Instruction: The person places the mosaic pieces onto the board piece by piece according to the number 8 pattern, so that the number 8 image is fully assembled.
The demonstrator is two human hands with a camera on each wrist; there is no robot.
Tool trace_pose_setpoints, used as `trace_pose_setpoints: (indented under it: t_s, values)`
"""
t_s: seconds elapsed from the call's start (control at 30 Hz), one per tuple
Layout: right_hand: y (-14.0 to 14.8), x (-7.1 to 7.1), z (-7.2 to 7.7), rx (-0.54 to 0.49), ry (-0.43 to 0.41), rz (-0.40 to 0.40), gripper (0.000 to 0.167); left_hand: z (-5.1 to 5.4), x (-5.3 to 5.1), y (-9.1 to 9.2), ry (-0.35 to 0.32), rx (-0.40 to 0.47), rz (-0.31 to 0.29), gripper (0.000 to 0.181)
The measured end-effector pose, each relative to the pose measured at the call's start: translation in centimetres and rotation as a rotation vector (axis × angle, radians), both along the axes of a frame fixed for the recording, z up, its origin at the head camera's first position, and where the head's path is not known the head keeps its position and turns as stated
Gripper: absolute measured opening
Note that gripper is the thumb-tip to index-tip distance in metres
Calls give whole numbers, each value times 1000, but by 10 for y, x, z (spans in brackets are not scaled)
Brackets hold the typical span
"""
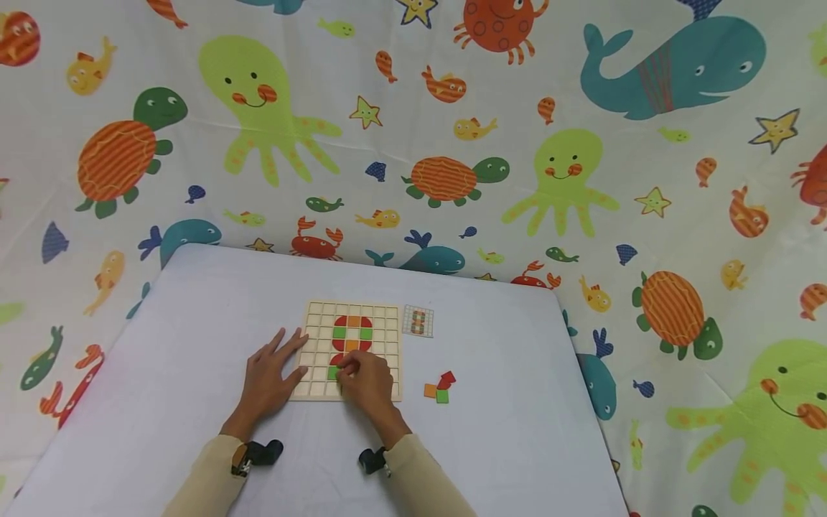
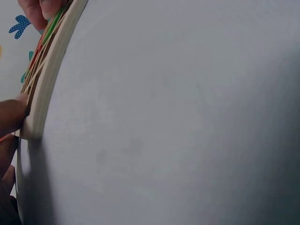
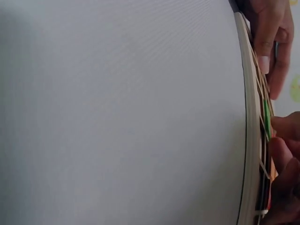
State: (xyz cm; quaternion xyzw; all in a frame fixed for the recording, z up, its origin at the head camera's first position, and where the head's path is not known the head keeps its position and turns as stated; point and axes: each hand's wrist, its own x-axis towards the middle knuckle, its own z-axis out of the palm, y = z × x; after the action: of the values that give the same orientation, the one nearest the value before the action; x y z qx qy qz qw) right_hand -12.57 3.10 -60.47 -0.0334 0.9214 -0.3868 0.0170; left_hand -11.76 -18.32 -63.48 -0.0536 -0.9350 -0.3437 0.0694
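A wooden grid board (image 1: 319,388) lies on the white table, with red, green and orange tiles forming a ring and further tiles below it. My left hand (image 1: 266,377) rests at the board's left edge, fingers spread and holding nothing. Over the lower middle of the board, my right hand (image 1: 370,384) has bent fingers, their tips beside a green tile (image 1: 332,373). In the right wrist view those fingertips are close to a green tile (image 3: 267,119) set in the grid. Whether they pinch a tile is hidden. The right hand also covers some of the grid.
Right of the board lie loose tiles: red (image 1: 446,380), orange (image 1: 430,390) and green (image 1: 442,396). A small pattern card (image 1: 418,321) with a matching coloured figure lies beside the board's upper right edge. A sea-animal print cloth (image 1: 478,237) hangs behind the table.
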Motion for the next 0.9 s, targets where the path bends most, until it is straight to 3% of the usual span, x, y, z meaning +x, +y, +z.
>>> trace_pose_setpoints:
  t_s: [0.23, 0.4, 0.67, 0.9]
  values:
    - [25, 4, 8, -103, 7, 9, 13, 3, 1, 2, 14, 9, 1, 66]
    - [55, 5, 13, -156, 7, -27, 15, 4, 1, 2, -4, 12, -1, 66]
    - [111, 4, 17, -138, 45, -136, 18, 4, 1, 1, -22, -6, -4, 66]
    - [151, 5, 15, -145, 16, -224, 17, 5, 1, 2, -23, -4, -3, 66]
